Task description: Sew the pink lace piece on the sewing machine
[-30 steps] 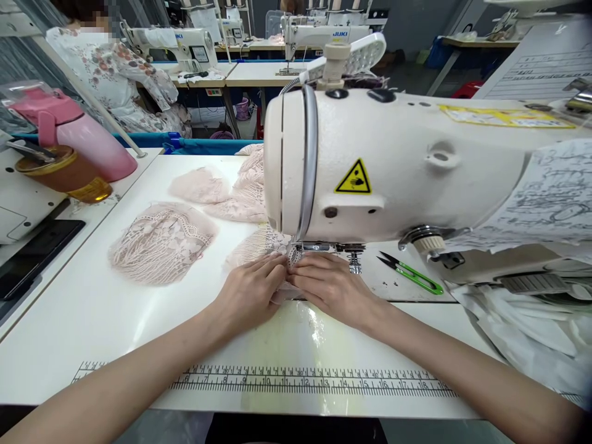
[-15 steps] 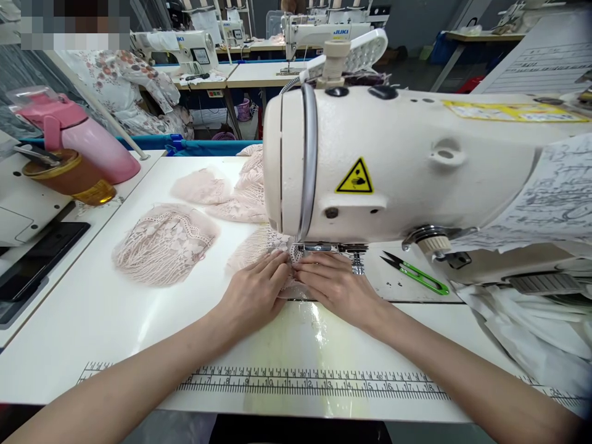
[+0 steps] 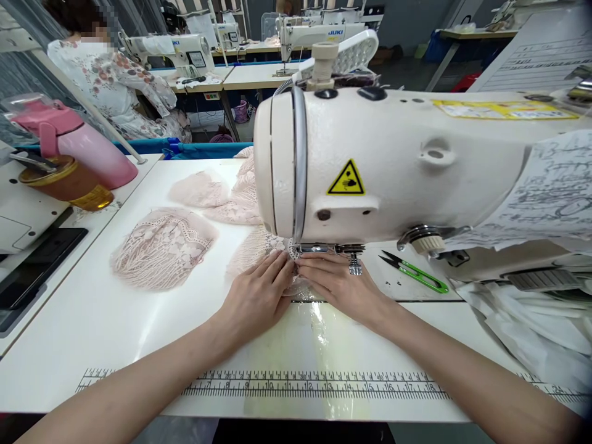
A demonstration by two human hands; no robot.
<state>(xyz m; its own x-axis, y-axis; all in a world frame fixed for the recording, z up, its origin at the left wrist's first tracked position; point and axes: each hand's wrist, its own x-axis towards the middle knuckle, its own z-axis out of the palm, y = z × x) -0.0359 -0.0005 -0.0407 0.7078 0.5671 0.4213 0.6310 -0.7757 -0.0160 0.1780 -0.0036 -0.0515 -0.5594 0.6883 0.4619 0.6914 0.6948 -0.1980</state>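
My left hand lies flat on a piece of pale pink lace fabric, fingers stretched toward the presser foot. My right hand rests on the same lace from the other side, its fingers extended and reaching under the metal attachment beside the needle area. The fingertips of both hands nearly meet at the lace edge. Above them is the white head of the sewing machine, which hides the needle and part of the lace. Both thumbs are mostly hidden.
Another lace piece lies to the left, and more lace is bunched behind. Green thread snips lie at right, near white cloth. A pink bottle, amber cup and phone stand left. A person sits beyond.
The camera view has shifted slightly. My left fingers look a little straighter on the lace, and both hands stay close to the presser foot. The person beyond shows more fully.
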